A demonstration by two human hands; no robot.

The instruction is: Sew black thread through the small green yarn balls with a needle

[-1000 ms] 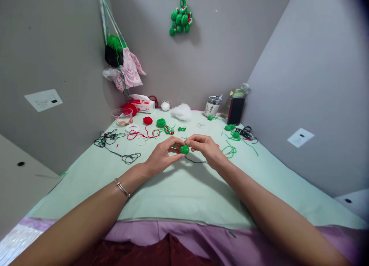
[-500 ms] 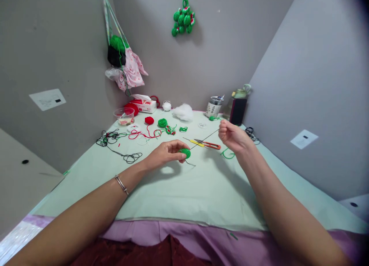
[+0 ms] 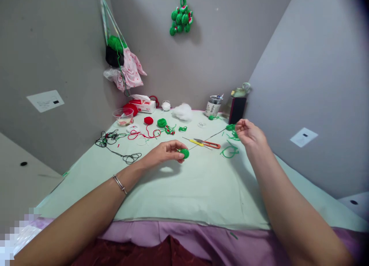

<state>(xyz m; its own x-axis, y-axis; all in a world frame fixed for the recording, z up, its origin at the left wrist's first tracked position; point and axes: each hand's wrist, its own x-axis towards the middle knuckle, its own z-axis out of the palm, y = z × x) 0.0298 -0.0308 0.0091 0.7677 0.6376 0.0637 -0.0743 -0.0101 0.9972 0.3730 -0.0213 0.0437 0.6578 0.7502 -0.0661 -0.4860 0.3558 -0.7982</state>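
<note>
My left hand (image 3: 168, 152) pinches a small green crocheted piece (image 3: 185, 153), rounded in shape, between thumb and fingers above the table. From that piece a dark thread (image 3: 217, 133) runs taut, up and to the right, to my right hand (image 3: 248, 133). The right fingertips are pressed together on its end; whether they also hold a needle is hidden. Beneath the thread lie orange-handled snips (image 3: 211, 145) and a yellow-handled crochet hook (image 3: 196, 142). Cut green yarn ends (image 3: 230, 150) lie left of and below my right hand.
Tangled black yarn (image 3: 131, 157) spreads at the left. Red yarn (image 3: 148, 120), a green yarn ball (image 3: 162, 122), white stuffing (image 3: 183, 112), a tissue box (image 3: 145, 105), a pen tin (image 3: 213, 106) and a dark phone-like slab (image 3: 237, 110) line the back. Walls stand close behind and right.
My right hand has moved right and slightly away from the green piece, drawing the dark thread longer. The loose thread tail below the piece no longer shows. My left hand stays nearly still.
</note>
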